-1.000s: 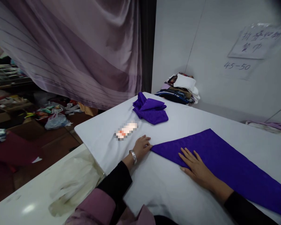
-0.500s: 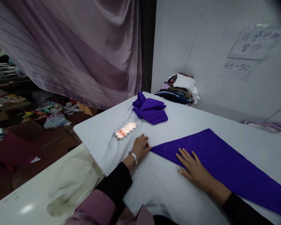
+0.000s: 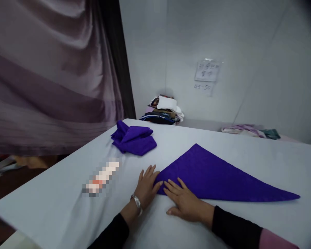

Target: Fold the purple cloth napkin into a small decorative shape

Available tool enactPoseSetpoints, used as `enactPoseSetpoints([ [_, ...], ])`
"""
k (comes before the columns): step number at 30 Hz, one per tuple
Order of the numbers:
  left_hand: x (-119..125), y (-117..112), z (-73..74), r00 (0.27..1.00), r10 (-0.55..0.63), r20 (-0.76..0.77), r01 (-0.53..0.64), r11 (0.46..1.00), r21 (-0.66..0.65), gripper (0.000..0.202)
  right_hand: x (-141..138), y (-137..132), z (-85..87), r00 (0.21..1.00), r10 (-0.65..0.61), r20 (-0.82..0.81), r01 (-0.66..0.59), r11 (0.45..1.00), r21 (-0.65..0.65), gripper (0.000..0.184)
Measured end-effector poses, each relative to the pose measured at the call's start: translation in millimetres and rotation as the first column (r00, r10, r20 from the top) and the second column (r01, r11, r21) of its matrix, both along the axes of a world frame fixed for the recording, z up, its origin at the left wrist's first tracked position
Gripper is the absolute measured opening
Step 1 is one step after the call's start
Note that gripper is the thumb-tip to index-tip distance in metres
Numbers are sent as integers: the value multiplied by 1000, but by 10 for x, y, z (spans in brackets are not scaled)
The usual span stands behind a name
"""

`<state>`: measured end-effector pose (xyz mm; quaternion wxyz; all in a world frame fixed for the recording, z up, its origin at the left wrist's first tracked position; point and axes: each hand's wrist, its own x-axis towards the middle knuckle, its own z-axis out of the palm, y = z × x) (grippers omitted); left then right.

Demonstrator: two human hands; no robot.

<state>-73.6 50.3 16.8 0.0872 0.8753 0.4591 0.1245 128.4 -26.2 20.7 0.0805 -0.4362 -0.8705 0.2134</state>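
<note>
A purple cloth napkin (image 3: 212, 176) lies flat on the white-covered table in a triangle, its peak pointing away from me and a long tip reaching right. Over its left corner rests my left hand (image 3: 146, 185), fingers stretched out and touching the fabric; the corner itself is hidden. My right hand (image 3: 185, 202) lies palm down on the near left edge with its fingers spread, close beside the left one. Farther back on the left sits a second purple cloth (image 3: 136, 138), bunched up in loose folds.
A pixelated, blurred-out item (image 3: 101, 180) lies on the table (image 3: 54, 193) left of my hands. Past the far edge are a pile of folded clothes (image 3: 163, 110) and more fabric (image 3: 246, 130). A curtain (image 3: 49, 76) hangs at left; a handwritten sign (image 3: 207, 71) is on the wall.
The view has turned right. My right hand has slid left along the napkin, close to the left hand. My left hand now lies farther over the left corner.
</note>
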Motion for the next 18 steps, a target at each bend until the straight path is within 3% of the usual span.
enactPoseSetpoints([
  [4, 270, -41, -106, 983, -128, -130, 118, 989, -83, 52, -6, -13, 62, 999, -4, -50, 3, 1000, -23, 74],
  [10, 295, -31, -171, 960, -143, -242, 127, 989, -79, 67, 92, -106, 57, 996, -20, -86, 18, 1000, -25, 75],
  [14, 325, -29, -156, 948, -115, -296, 105, 993, -50, 69, 361, -238, 15, 988, -121, -99, 120, 993, -15, 75],
  [18, 345, -16, -174, 930, -87, -358, 87, 996, -15, 69, 804, -430, -22, 955, -292, -59, 292, 956, -16, 75],
])
